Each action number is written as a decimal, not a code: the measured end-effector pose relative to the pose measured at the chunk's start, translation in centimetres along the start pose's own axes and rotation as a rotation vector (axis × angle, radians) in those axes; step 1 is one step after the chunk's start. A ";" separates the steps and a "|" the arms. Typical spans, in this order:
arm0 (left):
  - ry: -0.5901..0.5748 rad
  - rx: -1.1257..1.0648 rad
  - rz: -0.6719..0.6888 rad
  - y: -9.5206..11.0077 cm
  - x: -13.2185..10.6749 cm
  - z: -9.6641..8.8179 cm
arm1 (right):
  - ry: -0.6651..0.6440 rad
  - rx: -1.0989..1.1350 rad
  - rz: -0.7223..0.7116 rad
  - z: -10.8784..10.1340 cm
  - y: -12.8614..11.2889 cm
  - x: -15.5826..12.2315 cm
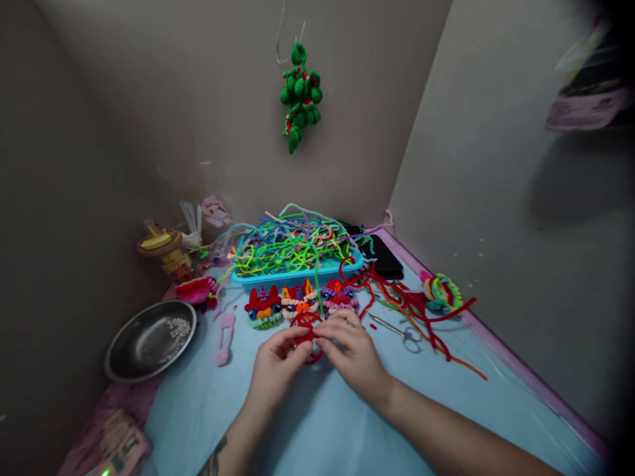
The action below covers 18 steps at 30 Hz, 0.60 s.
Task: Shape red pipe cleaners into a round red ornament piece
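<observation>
My left hand pinches a small red pipe cleaner piece between thumb and fingers. Closed on the same piece from the other side is my right hand. Red loops show above and below the fingertips; the fingers hide part of the piece. Just beyond stand three colourful pipe cleaner figures: one with a red top, one orange and cream, one purple and red. A green pipe cleaner runs down from the tray towards my right hand; whether it touches the fingers I cannot tell.
Behind the figures sits a blue tray of tangled pipe cleaners. Small scissors and loose red and orange stems lie right. Left are a metal bowl and a pink hair clip. A green ornament hangs above.
</observation>
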<state>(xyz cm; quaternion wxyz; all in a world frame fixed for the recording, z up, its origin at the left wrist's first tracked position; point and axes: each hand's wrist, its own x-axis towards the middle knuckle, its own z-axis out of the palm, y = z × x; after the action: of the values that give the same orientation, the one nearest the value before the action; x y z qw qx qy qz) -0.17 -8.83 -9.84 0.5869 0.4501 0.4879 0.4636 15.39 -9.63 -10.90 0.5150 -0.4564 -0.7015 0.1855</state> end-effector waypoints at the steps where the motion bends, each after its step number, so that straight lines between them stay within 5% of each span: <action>1: 0.000 -0.004 0.001 0.0 0.0 0.0 | -0.004 0.015 0.016 0.0 0.0 0.0; 12: -0.094 0.191 0.110 -0.6 -0.2 -0.3 | -0.072 0.052 0.248 0.0 0.0 0.0; 18: -0.124 0.145 0.049 -0.8 0.1 -0.4 | -0.153 0.120 0.307 -0.2 0.2 0.5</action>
<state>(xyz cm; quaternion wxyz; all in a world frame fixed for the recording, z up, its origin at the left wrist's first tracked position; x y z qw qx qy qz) -0.50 -8.80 -10.65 0.5705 0.5309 0.4716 0.4127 15.66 -9.15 -10.72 0.4521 -0.5114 -0.6482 0.3376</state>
